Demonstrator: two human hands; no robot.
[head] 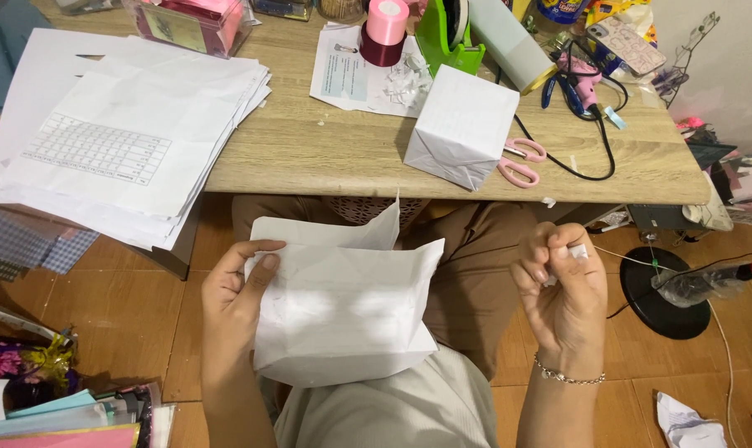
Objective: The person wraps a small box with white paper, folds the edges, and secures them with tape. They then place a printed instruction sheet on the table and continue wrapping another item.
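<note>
Our left hand (pixel 236 286) clamps the white paper-wrapped parcel (pixel 343 311) on our lap, thumb on its face. Right hand (pixel 561 286) pinches a small tape scrap (pixel 577 253). A second wrapped box (pixel 463 124) sits at the wooden desk (pixel 326 153) edge beside pink scissors (pixel 519 162). Open floor to the right.

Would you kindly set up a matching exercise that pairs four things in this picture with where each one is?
Things:
1. wrapped white box
2. pink-handled scissors
3. half-wrapped white parcel
4. small piece of tape

Places:
A. pinched in the fingers of the right hand
B. on the desk, near its front edge
C. over the lap, held at its side by the left hand
D. on the desk, partly tucked under the wrapped white box

Pairs: 1-B, 2-D, 3-C, 4-A
</note>
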